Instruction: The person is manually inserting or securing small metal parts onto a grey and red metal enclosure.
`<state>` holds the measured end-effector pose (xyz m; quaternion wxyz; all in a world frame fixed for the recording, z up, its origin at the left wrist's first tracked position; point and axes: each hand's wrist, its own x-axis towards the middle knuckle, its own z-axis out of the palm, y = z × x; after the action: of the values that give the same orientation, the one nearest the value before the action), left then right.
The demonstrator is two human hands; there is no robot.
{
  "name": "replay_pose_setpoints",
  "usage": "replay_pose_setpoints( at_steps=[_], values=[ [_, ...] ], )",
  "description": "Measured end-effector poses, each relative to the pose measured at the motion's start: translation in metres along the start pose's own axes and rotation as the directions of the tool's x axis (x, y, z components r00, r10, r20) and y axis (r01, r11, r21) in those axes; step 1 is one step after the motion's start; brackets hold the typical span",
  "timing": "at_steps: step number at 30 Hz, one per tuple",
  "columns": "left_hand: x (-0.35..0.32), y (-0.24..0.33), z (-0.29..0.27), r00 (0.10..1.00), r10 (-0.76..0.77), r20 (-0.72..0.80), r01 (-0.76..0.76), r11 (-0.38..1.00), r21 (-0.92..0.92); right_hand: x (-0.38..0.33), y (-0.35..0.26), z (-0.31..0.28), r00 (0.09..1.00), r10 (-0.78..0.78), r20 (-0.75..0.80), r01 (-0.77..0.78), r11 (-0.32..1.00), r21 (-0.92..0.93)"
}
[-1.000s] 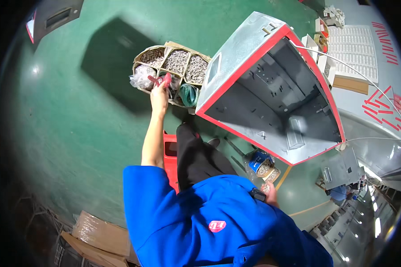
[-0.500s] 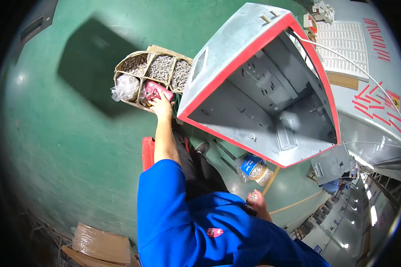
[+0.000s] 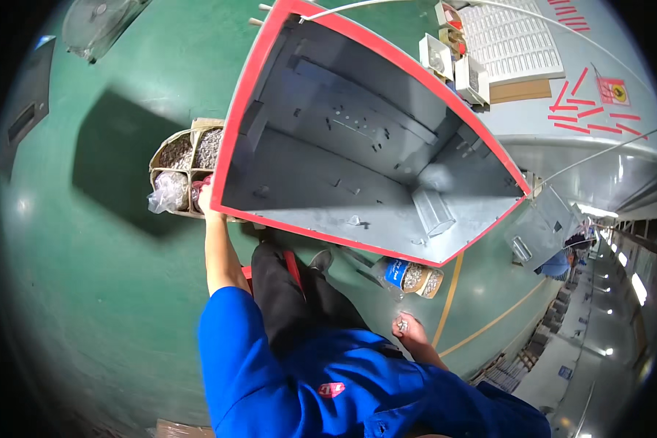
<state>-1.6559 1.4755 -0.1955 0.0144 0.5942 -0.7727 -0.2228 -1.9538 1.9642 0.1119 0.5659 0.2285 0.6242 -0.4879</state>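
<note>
My left hand (image 3: 207, 198) reaches into a divided cardboard tray (image 3: 196, 125), at the compartment with a red object (image 3: 198, 188). Its fingers are mostly hidden, so I cannot tell whether they grip the object or only touch it. Close by in the tray are a clear plastic bag (image 3: 170, 191) and compartments full of small metal fasteners (image 3: 209, 145). My right hand (image 3: 409, 330) is held low near my body, its fingers curled round a few small shiny metal fasteners (image 3: 402, 324). A large grey metal cabinet (image 3: 358, 139) with a red-edged opening covers the tray's right part.
Below the cabinet's near edge stand a blue-labelled clear container (image 3: 393, 273) and an open cardboard box of small parts (image 3: 423, 280). White bins (image 3: 471, 79) and red strips (image 3: 578, 113) lie on a grey surface at the upper right. White cables (image 3: 598, 155) cross there.
The view has shifted; the cabinet now appears further left and hides more of the tray and the red object. My left hand stays at the tray, and my right remains closed round the fasteners.
</note>
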Motion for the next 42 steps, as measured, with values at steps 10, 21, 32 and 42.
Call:
replay_pose_setpoints(
  at_steps=[10,21,32,42],
  values=[
    [-0.072,0.057,-0.022,0.996,0.089,0.002,-0.088,0.987,-0.134,-0.016,-0.015,-0.005,0.993,-0.004,0.119,0.037,0.960,-0.278],
    [-0.315,0.376,-0.115,0.248,0.904,0.348,0.968,-0.242,-0.060,-0.070,-0.114,0.063,0.724,-0.316,0.614,0.547,0.804,-0.231],
    [-0.369,0.463,-0.141,0.598,0.638,0.486,0.793,-0.378,-0.478,-0.045,-0.073,0.040,-0.188,-0.870,0.456,0.754,-0.426,-0.500],
    [-0.366,0.455,-0.102,0.388,0.746,0.541,0.825,-0.020,-0.565,-0.067,-0.119,-0.037,-0.193,-0.813,0.550,0.829,-0.435,-0.351]
  ],
)
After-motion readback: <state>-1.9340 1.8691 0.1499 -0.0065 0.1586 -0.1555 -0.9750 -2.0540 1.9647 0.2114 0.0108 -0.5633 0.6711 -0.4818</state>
